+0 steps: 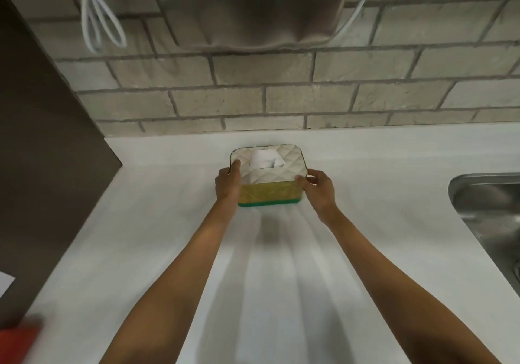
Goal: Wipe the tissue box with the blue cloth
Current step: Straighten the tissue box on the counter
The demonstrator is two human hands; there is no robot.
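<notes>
The tissue box [271, 176] stands on the white counter near the brick wall. It has a white quilted lid, yellow sides and a green base, and a white tissue sticks out of the top. My left hand [228, 185] grips its left end, thumb on the lid. My right hand [319, 187] holds its right end, fingers at the lid's corner. No blue cloth is in view.
The white counter [168, 251] runs toward me. A steel sink [489, 209] is set into it at the right. A dark panel [42, 138] rises on the left, a red object [17, 344] lies at the bottom left, and white cables [98, 23] hang on the wall.
</notes>
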